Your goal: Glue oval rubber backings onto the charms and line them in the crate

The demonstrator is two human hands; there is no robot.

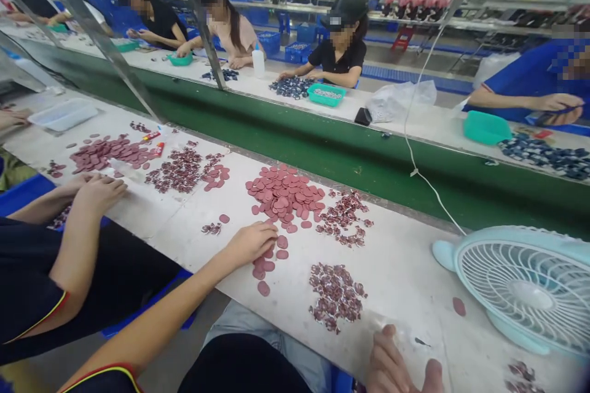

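My left hand (251, 242) reaches over the worktable, its fingers stretched out and lying on flat, oval, dull-red discs. Under and beside those fingers a short line of discs (263, 288) runs toward the table's near edge. Just beyond is a large heap of the same discs (281, 193). At the lower right, my right hand (396, 365) has its fingers curled around a translucent plastic item (408, 328) with a dark thin tip; its full shape is blurred. Small reddish-brown shiny pieces form one pile (336, 295) between my hands and another (345, 218) beside the heap.
A light-blue fan (530, 288) stands at the right, beside a single disc (459, 306). On the left a co-worker's hands (99, 190) rest near more discs (108, 153) and pieces (177, 169). Across a green divider (322, 159), several people work with teal trays (326, 94).
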